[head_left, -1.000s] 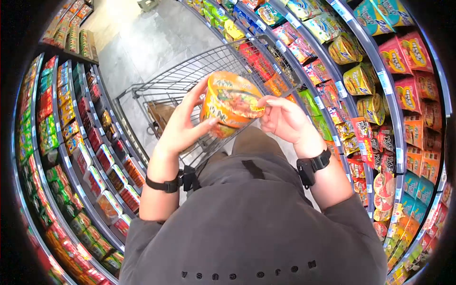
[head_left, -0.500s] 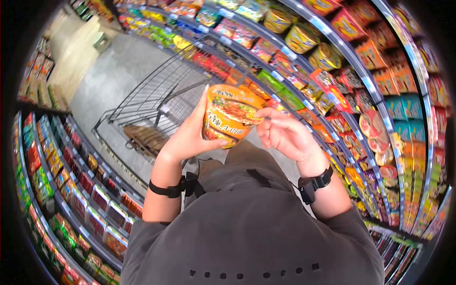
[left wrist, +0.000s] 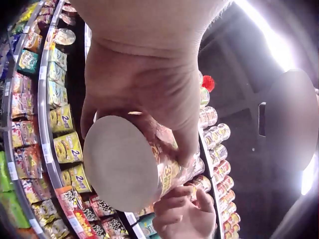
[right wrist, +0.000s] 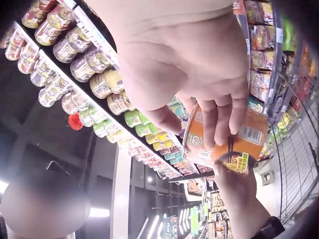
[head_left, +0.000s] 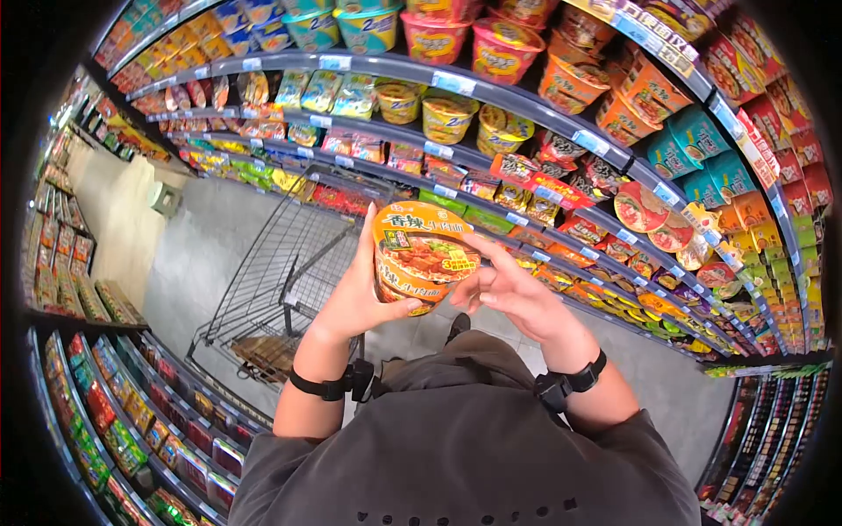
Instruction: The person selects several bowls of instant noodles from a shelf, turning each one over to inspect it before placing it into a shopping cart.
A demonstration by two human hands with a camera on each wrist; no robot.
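Observation:
An orange tub of instant noodles [head_left: 423, 263], with a picture of the dish on it, is held in front of the body. My left hand [head_left: 349, 302] grips it from the left, thumb across the lower side. Its plain pale base [left wrist: 119, 164] faces the left wrist camera. At the tub's right side is my right hand [head_left: 526, 302], with its fingers loosely extended. In the right wrist view several right-hand fingertips [right wrist: 223, 134] lie along the orange wall near the barcode, with the thumb apart.
A wire shopping cart [head_left: 230, 289] stands ahead to the left, with a brown item [head_left: 274, 358] in its lower part. Shelves of noodle tubs [head_left: 447, 116] and packets curve along the front and right. Another shelf unit [head_left: 132, 412] is on the left.
The view has swung to the right, bringing the noodle shelves in front and the cart leftward. The tub's lettering has turned more toward the head camera. The right fingers have spread at its edge.

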